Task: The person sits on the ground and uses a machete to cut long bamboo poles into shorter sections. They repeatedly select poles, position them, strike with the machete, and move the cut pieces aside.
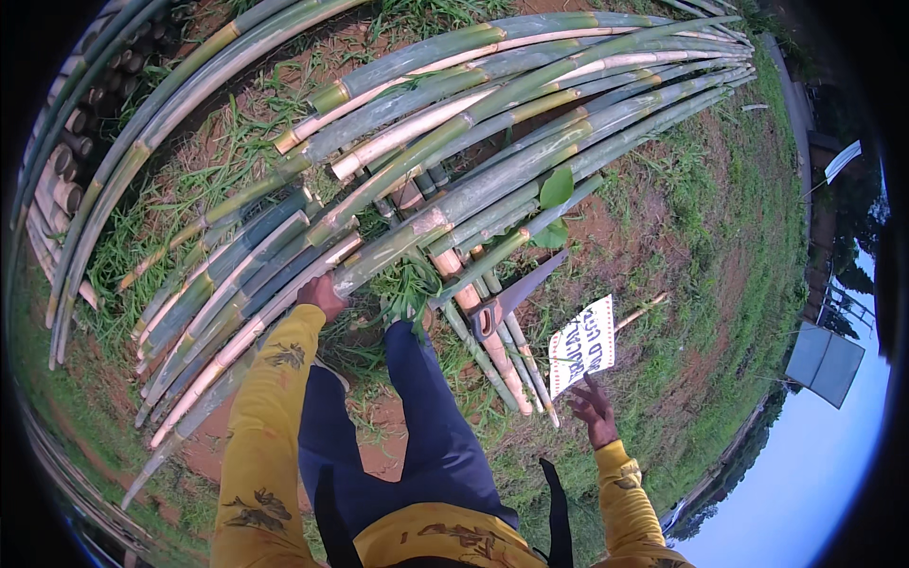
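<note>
- Right hand (595, 407): fingers spread apart, holding nothing, just below a white lettered sign (581, 346) on the grass.
- Left hand (323, 294): fingers closed together on the cut end of a green bamboo pole (492, 185).
- Handsaw (516, 295): resting across short bamboo pieces between the hands.
- Bamboo pile (587, 85): long poles stretching away over the red soil.

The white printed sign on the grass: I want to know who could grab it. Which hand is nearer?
Right. The right hand hovers open just below the white printed sign, almost touching it; the left hand is far off to its left, resting on the green bamboo poles.
</note>
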`<move>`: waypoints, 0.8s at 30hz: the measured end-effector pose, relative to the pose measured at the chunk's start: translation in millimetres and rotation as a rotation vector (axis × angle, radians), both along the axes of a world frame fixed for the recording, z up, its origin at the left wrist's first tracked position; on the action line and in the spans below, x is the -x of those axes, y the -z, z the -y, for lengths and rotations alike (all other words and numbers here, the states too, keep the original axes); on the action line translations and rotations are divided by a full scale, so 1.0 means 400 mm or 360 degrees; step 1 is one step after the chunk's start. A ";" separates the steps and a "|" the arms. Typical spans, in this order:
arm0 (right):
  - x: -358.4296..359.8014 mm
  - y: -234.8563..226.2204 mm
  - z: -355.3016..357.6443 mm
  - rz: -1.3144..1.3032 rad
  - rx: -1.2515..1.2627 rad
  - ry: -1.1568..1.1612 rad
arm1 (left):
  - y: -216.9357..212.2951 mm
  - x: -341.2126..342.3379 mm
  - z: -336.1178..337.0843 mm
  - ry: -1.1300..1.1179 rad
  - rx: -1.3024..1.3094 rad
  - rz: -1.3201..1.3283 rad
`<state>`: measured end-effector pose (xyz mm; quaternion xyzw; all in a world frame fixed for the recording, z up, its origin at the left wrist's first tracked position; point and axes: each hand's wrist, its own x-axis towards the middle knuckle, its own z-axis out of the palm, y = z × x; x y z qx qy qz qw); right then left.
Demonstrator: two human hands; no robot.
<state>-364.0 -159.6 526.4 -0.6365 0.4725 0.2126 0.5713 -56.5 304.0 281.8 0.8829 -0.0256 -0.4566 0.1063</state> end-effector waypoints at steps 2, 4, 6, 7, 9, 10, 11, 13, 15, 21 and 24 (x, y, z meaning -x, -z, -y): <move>0.133 -0.014 -0.101 -0.0120 -0.0044 -0.0060 | 0.117 -0.078 0.166 -0.0066 0.0150 0.0082; 0.249 -0.026 -0.159 -0.0291 -0.0028 -0.0072 | 0.193 -0.149 0.305 -0.0129 0.0252 0.0073; 0.276 -0.033 -0.200 -0.0355 -0.0025 0.0027 | 0.229 -0.157 0.420 -0.0359 0.0499 0.0415; 0.272 -0.046 -0.203 -0.0391 -0.0030 0.0044 | 0.271 -0.144 0.440 -0.0592 0.0869 0.0787; 0.239 -0.013 -0.244 -0.0303 -0.0035 0.0134 | 0.154 -0.146 0.533 -0.0780 0.1516 0.1029; 0.229 0.021 -0.255 -0.0262 -0.0070 0.0172 | 0.074 -0.126 0.563 -0.0806 0.1617 0.0852; 0.210 0.059 -0.265 -0.0207 -0.0102 0.0200 | 0.019 -0.090 0.566 -0.0676 0.1656 0.0810; 0.150 0.141 -0.305 0.0012 -0.0228 0.0127 | -0.082 0.001 0.530 -0.0538 0.1704 0.0444; 0.007 0.120 -0.386 -0.0151 -0.0289 -0.0161 | -0.130 0.126 0.440 -0.0392 0.1555 0.0236; -0.071 0.023 -0.613 0.0231 -0.0352 -0.1596 | -0.318 0.476 -0.077 0.0324 0.0911 -0.0251; 0.010 0.001 -0.692 0.0324 -0.0269 -0.2135 | -0.516 0.586 -0.257 0.0420 0.0754 -0.0706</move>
